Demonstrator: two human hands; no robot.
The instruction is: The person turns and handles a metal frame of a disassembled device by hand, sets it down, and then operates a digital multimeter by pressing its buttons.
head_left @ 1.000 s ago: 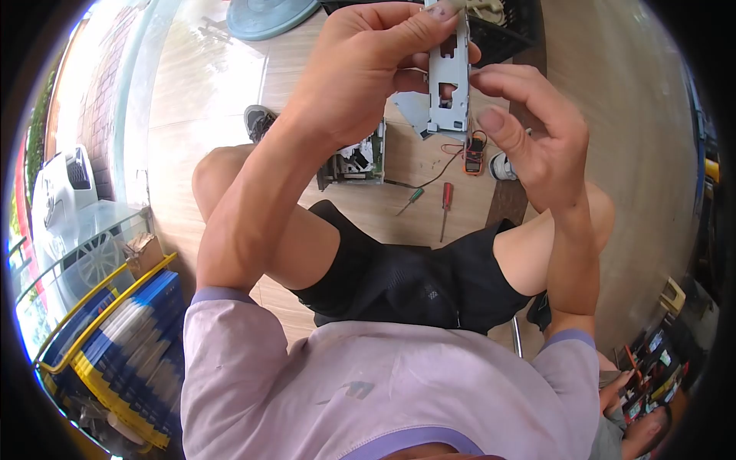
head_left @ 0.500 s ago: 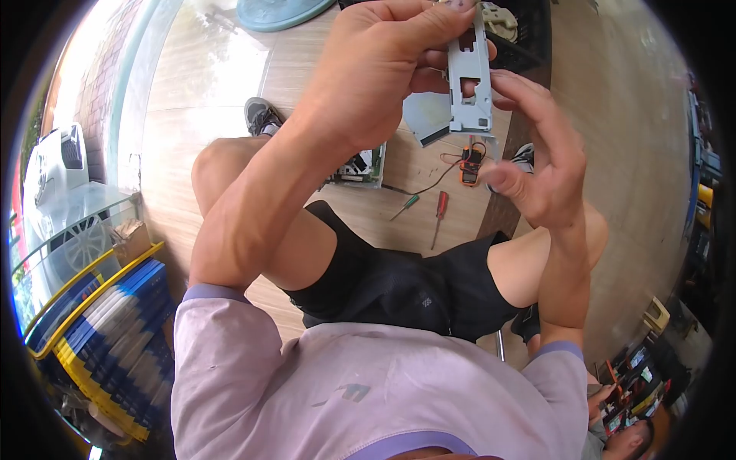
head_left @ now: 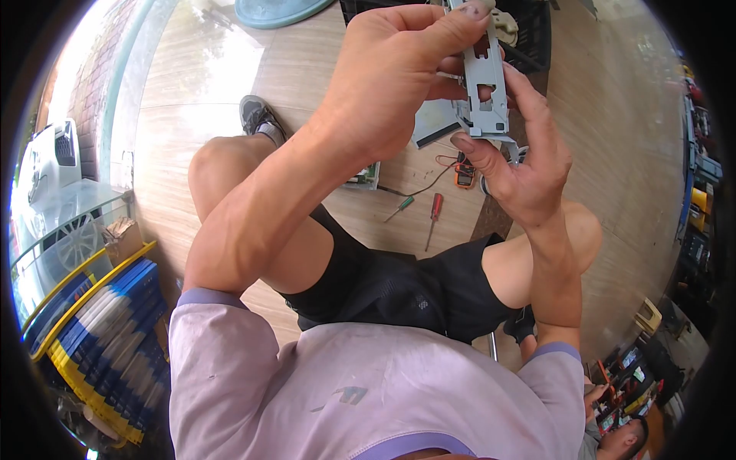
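A long light-grey metal bracket (head_left: pixel 487 115) with rectangular cut-outs is held up in front of me, tilted slightly. My left hand (head_left: pixel 402 65) pinches its upper part, thumb on the face and fingers behind. At the lower end is my right hand (head_left: pixel 529 165), its thumb by the bottom corner and its fingers along the right edge, closed around the piece. Part of the bracket's top lies beyond the frame. Behind it shows a pale flat panel (head_left: pixel 434 119) with a dark edge strip.
On the floor lie a green-handled screwdriver (head_left: pixel 399 208), a red-handled screwdriver (head_left: pixel 435 218) and an orange multimeter (head_left: pixel 464 175) with leads. A unit with a circuit board (head_left: pixel 368 178) sits partly behind my left arm. A black crate (head_left: pixel 533 38) and a bluish round top (head_left: pixel 280 11) stand farther off.
My right thumb has moved in from beside the bracket to its lower end, and the fingers have closed on it. The bracket and my left hand have shifted slightly right.
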